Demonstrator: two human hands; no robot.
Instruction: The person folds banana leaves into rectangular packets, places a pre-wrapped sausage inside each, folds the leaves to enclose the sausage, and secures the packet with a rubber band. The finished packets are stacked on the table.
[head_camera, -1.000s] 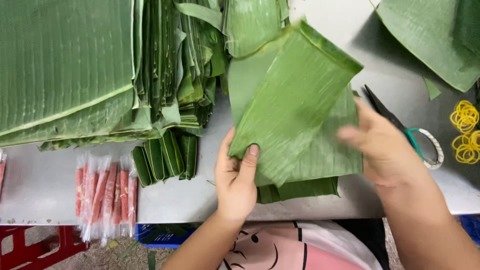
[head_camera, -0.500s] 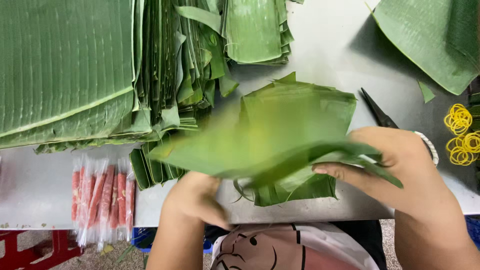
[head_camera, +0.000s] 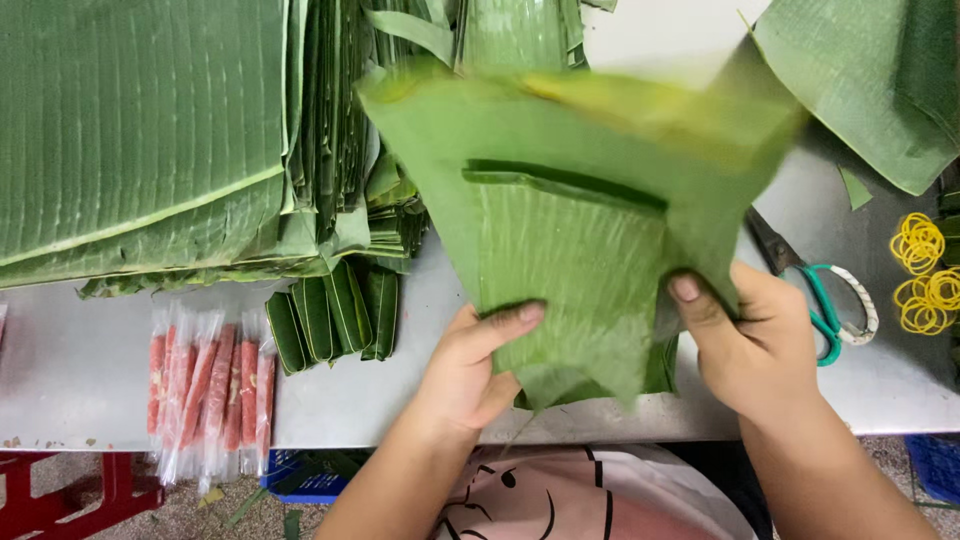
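I hold a large piece of green banana leaf (head_camera: 570, 200) up over the front of the grey table (head_camera: 90, 370). A smaller folded leaf piece (head_camera: 575, 270) lies on top of it. My left hand (head_camera: 470, 370) grips the lower left edge, thumb on the smaller piece. My right hand (head_camera: 750, 340) grips the lower right edge, thumb pressed on the leaf. The far part of the big leaf is blurred. More leaf pieces (head_camera: 660, 375) lie under my hands, mostly hidden.
Big stacks of banana leaves (head_camera: 150, 130) fill the table's left and back. Folded leaf strips (head_camera: 335, 315) lie by the stack. Wrapped pink sausages (head_camera: 205, 390) rest at the front left. Green-handled scissors (head_camera: 820, 295) and yellow rubber bands (head_camera: 920, 270) are at right, below another leaf (head_camera: 880, 80).
The leaf was flipped up off the table and opened flat toward me. My left hand moved from beneath it to its lower left edge; my right hand shifted down to the lower right edge.
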